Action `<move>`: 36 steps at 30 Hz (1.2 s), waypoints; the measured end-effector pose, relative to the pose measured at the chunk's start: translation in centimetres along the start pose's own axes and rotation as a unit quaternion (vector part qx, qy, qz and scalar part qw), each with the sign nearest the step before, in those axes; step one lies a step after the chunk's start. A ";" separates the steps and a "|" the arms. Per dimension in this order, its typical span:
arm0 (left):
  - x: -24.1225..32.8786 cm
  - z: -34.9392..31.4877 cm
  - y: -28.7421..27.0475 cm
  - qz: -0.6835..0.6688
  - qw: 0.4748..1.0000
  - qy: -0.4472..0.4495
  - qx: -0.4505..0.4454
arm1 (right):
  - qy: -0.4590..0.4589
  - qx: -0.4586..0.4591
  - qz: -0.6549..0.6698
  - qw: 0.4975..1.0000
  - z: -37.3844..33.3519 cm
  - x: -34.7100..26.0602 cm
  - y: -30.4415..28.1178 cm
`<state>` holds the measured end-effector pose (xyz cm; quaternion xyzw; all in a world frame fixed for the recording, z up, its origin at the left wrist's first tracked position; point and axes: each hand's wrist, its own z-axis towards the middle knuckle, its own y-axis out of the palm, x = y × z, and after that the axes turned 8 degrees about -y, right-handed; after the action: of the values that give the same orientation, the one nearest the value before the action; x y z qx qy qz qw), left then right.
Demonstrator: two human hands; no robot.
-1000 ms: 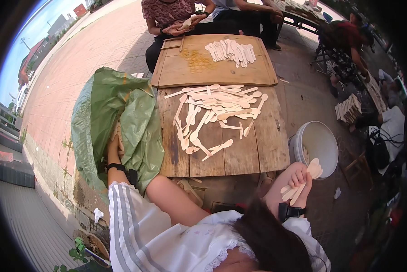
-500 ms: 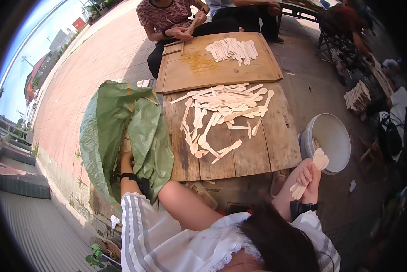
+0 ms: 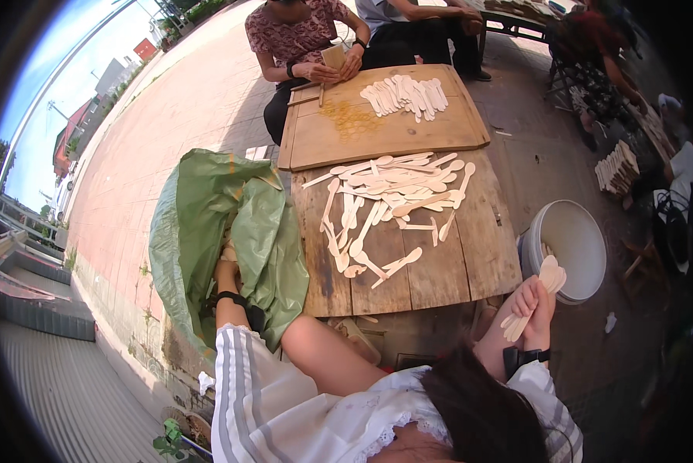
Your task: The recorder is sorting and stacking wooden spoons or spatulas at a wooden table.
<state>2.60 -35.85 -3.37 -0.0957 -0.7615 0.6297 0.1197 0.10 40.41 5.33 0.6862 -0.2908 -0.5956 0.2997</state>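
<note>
My right hand (image 3: 533,302) is closed round a small bundle of wooden spoons (image 3: 551,273), their rounded bowls sticking out above the fist and the handles below. Down inside a green woven sack (image 3: 194,202) reaches my left hand (image 3: 227,262); the sack's folds and shadow hide its fingers and anything in them. In front of me, a loose heap of pale wooden spoons (image 3: 396,185) lies crisscrossed on a plank table (image 3: 470,258). Beside my right hand stands a white bucket (image 3: 569,251) with a few wooden pieces at its inner side.
Across the table, a wooden board (image 3: 393,143) carries a spread of spoons (image 3: 408,96) and yellow rubber bands (image 3: 349,119). A person's hands (image 3: 335,71) hold a bundle of sticks behind it. More people sit at the far right, near stacked wooden bundles (image 3: 616,167).
The whole view has shifted slightly, moving everything right and down. Across the table, the person's bundle has come upright between both hands. My hands keep their places at sack and bucket.
</note>
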 end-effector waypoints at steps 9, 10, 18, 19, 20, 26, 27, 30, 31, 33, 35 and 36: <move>3.1 -16.3 -12.2 -0.125 0.982 0.106 0.099 | 0.007 -0.012 0.015 1.000 -0.3 -0.5 0.2; 2.8 -17.7 -13.7 -0.138 0.967 0.169 0.131 | 0.005 -0.024 0.014 1.000 -0.3 -0.5 0.3; 3.8 -26.0 -20.4 0.037 0.847 0.461 0.263 | 0.014 -0.059 0.046 0.997 -0.7 -0.3 0.0; 4.6 -27.3 -21.2 0.041 0.844 0.463 0.266 | 0.017 -0.070 0.049 0.996 -0.8 -0.5 0.0; 5.5 -28.4 -21.8 0.081 0.811 0.516 0.264 | 0.014 -0.069 0.055 0.996 -0.7 -0.6 -0.1; 15.1 -36.0 -21.8 0.115 0.677 0.669 0.283 | 0.020 -0.059 0.083 0.995 -1.0 -1.2 -0.4; 17.1 -37.1 -20.6 0.119 0.672 0.685 0.253 | 0.029 -0.075 0.095 0.992 -1.4 -1.1 -0.9; 22.7 -36.5 -13.7 0.124 0.607 0.754 0.221 | 0.024 -0.102 0.113 0.988 -1.4 -0.7 -0.4; 24.7 -36.2 -11.2 0.134 0.590 0.774 0.187 | 0.014 -0.101 0.112 0.988 -1.8 -1.2 -0.2; 27.1 -35.2 -7.1 0.166 0.544 0.805 0.170 | 0.026 -0.098 0.152 0.983 -1.7 -0.5 -1.5; 29.3 -33.7 -2.4 0.166 0.550 0.802 0.163 | 0.019 -0.090 0.146 0.985 -1.9 -0.7 -1.3; 29.4 -33.6 -1.7 0.152 0.576 0.787 0.160 | 0.012 -0.113 0.138 0.984 -1.9 -0.7 -1.0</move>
<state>-15.20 4.01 6.05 -0.6476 -0.2292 0.4274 0.5877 1.91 41.75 5.24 0.6083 -0.3098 -0.5694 0.4580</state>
